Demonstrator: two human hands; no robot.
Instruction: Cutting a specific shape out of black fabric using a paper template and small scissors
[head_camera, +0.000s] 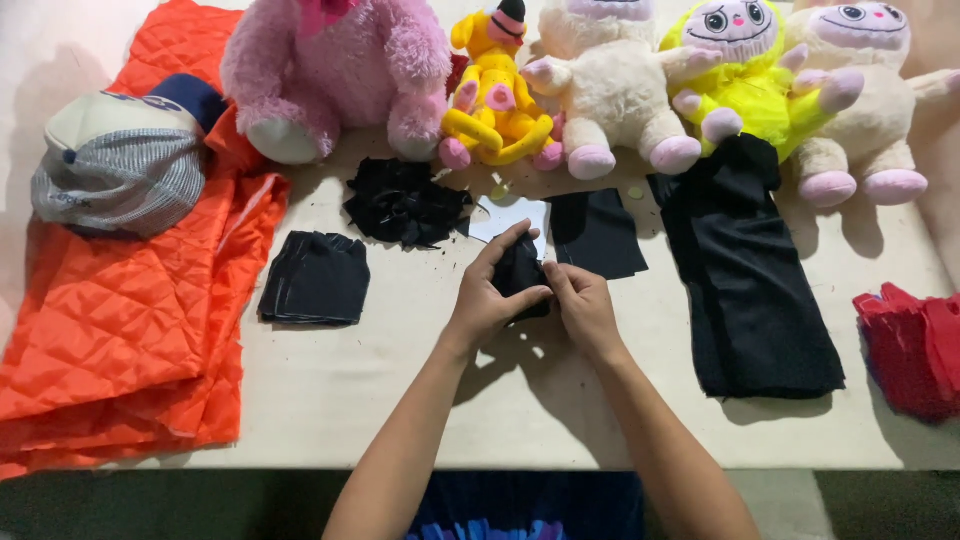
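Head view — looking down, near table (520, 420)

I am at a sewing bench in a small toy workshop. Along the far edge of my table (400, 400) sits a row of finished plush toys (620, 90), pink, yellow and cream. Cut stacks of black fabric (317, 278) lie mid-table, quilted orange cloth (120, 320) drapes the left edge, and red cloth (915, 350) lies at the right edge.

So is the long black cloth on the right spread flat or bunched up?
Spread flat. The long black cloth lies stretched out lengthwise on the table, from the yellow plush toy toward the near edge, untouched by either hand.
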